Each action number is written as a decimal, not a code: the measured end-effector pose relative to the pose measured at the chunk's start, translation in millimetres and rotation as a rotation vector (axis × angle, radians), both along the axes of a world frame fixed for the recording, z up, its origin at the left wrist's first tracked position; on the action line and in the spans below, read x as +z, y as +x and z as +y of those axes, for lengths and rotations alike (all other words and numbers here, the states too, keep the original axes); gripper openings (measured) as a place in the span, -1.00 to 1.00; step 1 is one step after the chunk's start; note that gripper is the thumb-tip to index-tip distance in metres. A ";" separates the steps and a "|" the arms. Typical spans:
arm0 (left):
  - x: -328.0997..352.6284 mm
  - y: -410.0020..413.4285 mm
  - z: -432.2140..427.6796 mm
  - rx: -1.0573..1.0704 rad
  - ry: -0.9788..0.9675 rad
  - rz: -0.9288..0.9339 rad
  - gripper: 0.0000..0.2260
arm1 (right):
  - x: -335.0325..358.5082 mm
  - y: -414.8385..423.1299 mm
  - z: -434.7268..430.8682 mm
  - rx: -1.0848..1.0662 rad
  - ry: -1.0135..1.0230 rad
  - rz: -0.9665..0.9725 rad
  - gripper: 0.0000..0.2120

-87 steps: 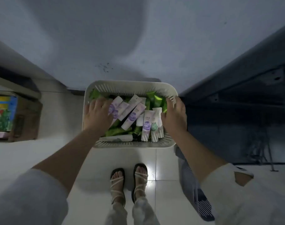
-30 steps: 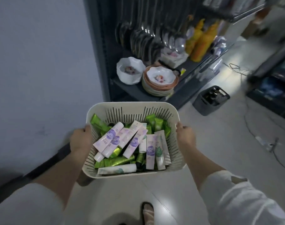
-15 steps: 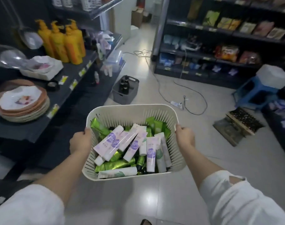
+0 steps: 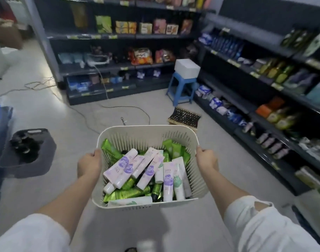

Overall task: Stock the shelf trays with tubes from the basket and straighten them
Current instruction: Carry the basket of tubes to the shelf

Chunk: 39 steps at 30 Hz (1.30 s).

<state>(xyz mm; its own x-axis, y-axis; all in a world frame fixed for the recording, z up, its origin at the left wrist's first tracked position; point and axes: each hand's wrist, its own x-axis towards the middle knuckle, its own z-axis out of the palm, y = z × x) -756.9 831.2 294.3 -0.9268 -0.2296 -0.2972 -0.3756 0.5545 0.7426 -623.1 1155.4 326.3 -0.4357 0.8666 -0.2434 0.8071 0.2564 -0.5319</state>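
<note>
A person held a cream basket level in a shop aisle, left hand and right hand each clenched on a side rim, keeping the jumbled tubes inside; the shelves, apparently the destination, stood well apart.

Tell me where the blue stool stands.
In the head view the blue stool stands right of centre, in the corner where the shelves meet, a white box on its seat, beyond the basket.

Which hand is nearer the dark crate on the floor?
Left. The left hand grips the basket on the side toward the crate; the right hand grips its opposite rim, farther away.
</note>
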 end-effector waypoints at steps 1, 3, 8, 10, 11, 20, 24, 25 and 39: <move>1.0 -19.2 21.8 -0.041 -0.011 -0.004 -0.47 | -0.4 -5.3 15.7 -0.044 -0.005 -0.012 -0.49; 7.4 -55.4 67.3 -0.126 -0.027 -0.012 -0.52 | -2.1 -15.6 48.7 -0.126 -0.020 -0.025 -0.47; 16.6 -129.5 180.1 -0.335 -0.057 0.020 -0.53 | -5.8 -33.6 125.7 -0.319 -0.042 -0.031 -0.46; 13.7 -154.4 222.5 -0.380 -0.044 0.024 -0.52 | -7.7 -44.4 157.7 -0.373 -0.042 -0.019 -0.47; 11.1 -166.5 242.9 -0.403 -0.029 0.025 -0.52 | -9.2 -51.4 173.9 -0.392 -0.045 -0.010 -0.48; 1.9 -286.1 375.4 -0.477 0.052 -0.011 -0.52 | -14.5 -168.5 308.0 -0.393 -0.031 -0.050 -0.50; 6.6 -363.8 403.2 -0.466 0.042 -0.002 -0.52 | -15.5 -254.5 344.8 -0.371 -0.033 -0.032 -0.51; 8.0 -386.2 408.8 -0.475 0.032 0.005 -0.51 | -16.3 -278.2 351.5 -0.371 -0.036 -0.024 -0.51; 55.8 -717.3 509.1 -0.591 -0.057 0.086 -0.51 | -8.2 -591.3 434.0 -0.487 -0.130 0.085 -0.51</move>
